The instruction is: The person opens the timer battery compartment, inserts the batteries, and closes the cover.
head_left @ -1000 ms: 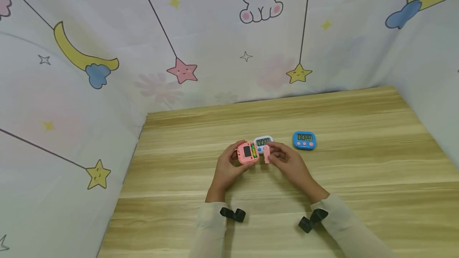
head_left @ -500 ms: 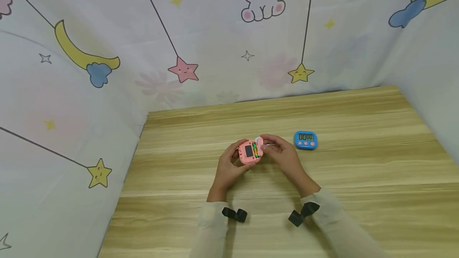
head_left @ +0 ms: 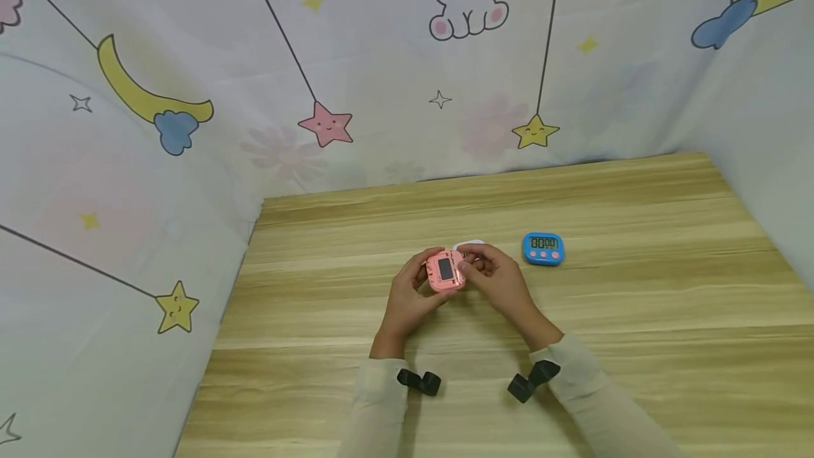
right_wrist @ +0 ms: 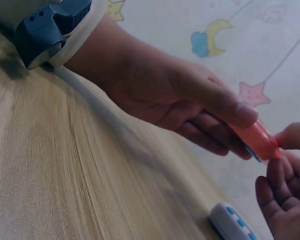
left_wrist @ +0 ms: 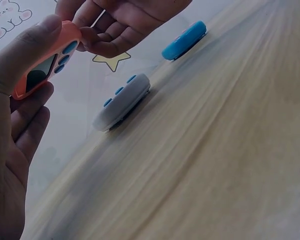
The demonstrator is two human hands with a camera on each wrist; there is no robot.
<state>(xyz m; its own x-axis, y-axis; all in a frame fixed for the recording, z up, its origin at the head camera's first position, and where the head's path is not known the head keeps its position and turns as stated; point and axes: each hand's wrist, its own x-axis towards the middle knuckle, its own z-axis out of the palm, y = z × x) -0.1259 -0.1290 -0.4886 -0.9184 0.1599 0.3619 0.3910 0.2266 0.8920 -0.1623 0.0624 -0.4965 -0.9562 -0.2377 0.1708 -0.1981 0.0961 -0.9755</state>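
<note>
My left hand (head_left: 407, 300) grips a pink kitchen timer (head_left: 436, 276) by its edges, its back turned up toward the head camera. A dark rectangle sits mid-back. My right hand (head_left: 504, 290) pinches the small pink battery cover (head_left: 458, 260) against the right side of that back, thumb on top. The batteries are covered from sight. In the left wrist view, the pink timer's screen and blue buttons (left_wrist: 63, 61) face down and away from the thumb. A white timer (left_wrist: 125, 102) lies on the table just beyond, mostly hidden by my right hand in the head view.
A blue timer (head_left: 543, 249) with pink buttons lies face up to the right of my right hand. The wood-grain table (head_left: 636, 267) ends at a white printed cloth (head_left: 381, 55) behind and at the sides. Black wrist cameras (head_left: 420, 382) sit on both cuffs.
My right hand has moved left with the battery cover, from beside the timer onto its back. The batteries, visible before, are now covered. My left hand has stayed nearly still.
</note>
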